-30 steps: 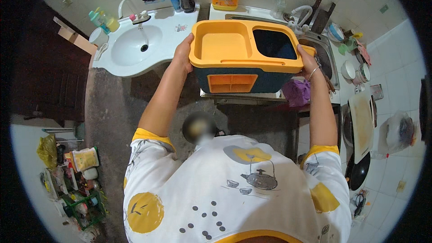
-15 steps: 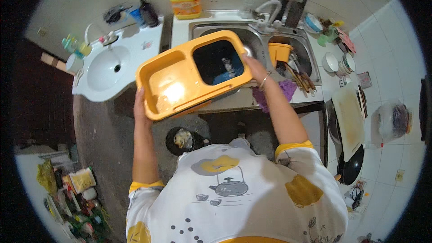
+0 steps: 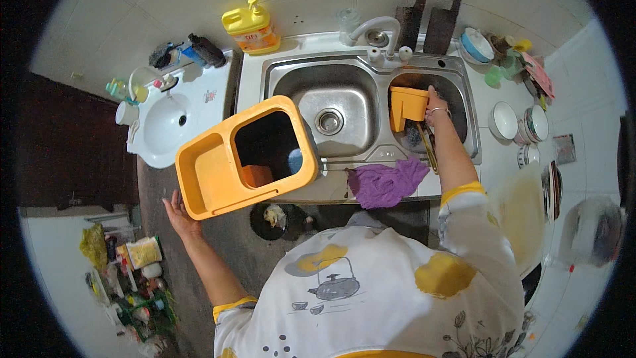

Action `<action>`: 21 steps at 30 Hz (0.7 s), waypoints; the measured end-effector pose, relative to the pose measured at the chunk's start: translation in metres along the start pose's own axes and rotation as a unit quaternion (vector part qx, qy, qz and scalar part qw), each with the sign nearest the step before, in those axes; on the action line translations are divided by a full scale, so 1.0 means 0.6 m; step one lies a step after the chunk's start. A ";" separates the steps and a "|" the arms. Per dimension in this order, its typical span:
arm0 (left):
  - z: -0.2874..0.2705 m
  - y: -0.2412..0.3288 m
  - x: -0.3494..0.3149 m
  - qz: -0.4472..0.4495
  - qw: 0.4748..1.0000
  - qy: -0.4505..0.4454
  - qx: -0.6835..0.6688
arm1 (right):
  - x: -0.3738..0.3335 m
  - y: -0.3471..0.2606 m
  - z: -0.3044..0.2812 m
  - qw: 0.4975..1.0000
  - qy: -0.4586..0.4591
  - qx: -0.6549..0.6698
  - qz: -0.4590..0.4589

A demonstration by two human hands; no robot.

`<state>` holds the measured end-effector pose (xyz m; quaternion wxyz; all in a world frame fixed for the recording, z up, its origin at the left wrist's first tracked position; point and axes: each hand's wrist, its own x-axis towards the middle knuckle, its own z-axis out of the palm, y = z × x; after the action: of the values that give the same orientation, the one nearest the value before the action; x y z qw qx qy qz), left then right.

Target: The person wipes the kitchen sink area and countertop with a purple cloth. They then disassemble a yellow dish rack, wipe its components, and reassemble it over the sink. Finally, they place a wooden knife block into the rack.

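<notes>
And here's the right hand (image 3: 437, 105), in over the sink's right basin (image 3: 457, 126), fingers pinching the right end of a small orange container (image 3: 409, 103); the grip's far side is hidden. Utensils (image 3: 430, 154) crowd in just below, so a firm hold and a level wrist look wise: any tilt could snag a handle.

Over on the left, the big orange-topped box (image 3: 268, 193) sits skewed at the sink's left side, its left end jutting past the front edge of the tabletop (image 3: 326, 189). What bears its weight, I can't tell! The left hand (image 3: 182, 217) is right there, fingers spread, just beside that end; contact is unclear. A palm under that overhang would be good insurance. Careful, too, of the purple cloth (image 3: 387, 182) at the sink's front, near the right forearm.
</notes>
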<state>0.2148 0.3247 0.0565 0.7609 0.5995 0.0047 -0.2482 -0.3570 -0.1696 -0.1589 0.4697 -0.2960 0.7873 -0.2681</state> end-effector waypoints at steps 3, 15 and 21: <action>-0.020 -0.008 -0.017 0.005 0.999 -0.004 0.038 | 0.023 -0.005 0.018 0.999 0.039 0.029 0.017; 0.382 -0.030 -0.245 0.281 0.890 -0.226 0.279 | -0.074 -0.048 -0.025 0.986 -0.057 0.128 0.095; 0.532 -0.133 -0.348 0.278 0.715 -0.483 0.421 | -0.254 -0.089 -0.112 0.894 -0.236 0.316 -0.213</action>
<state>-0.0914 0.0981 0.1374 0.3632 0.6308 -0.6356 -0.2574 -0.3474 -0.0870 -0.0054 0.6421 -0.3471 0.4448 -0.5190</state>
